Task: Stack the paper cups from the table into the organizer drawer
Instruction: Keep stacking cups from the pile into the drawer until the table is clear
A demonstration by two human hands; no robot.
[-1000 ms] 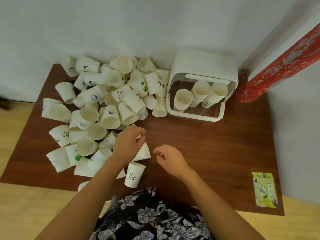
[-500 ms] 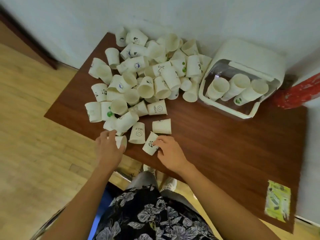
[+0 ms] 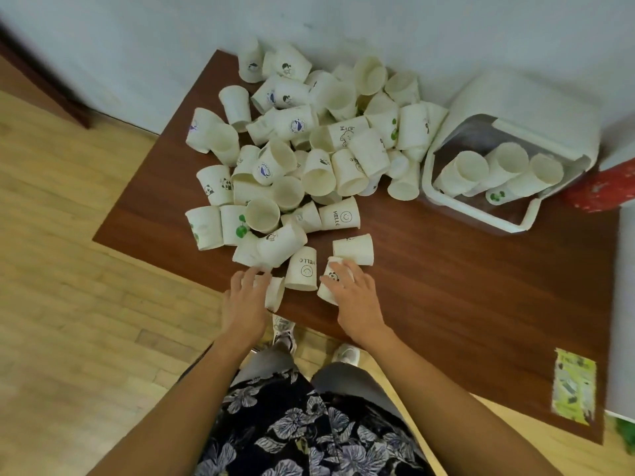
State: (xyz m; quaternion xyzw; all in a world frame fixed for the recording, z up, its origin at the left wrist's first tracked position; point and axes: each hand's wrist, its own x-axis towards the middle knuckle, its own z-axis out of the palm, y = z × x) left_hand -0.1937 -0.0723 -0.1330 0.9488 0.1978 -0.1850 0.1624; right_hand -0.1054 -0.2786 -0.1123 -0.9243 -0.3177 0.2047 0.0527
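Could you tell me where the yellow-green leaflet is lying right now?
In the head view the yellow-green leaflet lies flat at the table's near right corner, far from the cup pile and nearer the person than the organizer drawer.

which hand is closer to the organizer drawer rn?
Right. The right hand grips a panda cup at the table's near edge, on the side toward the organizer drawer. The left hand is further left, on another cup.
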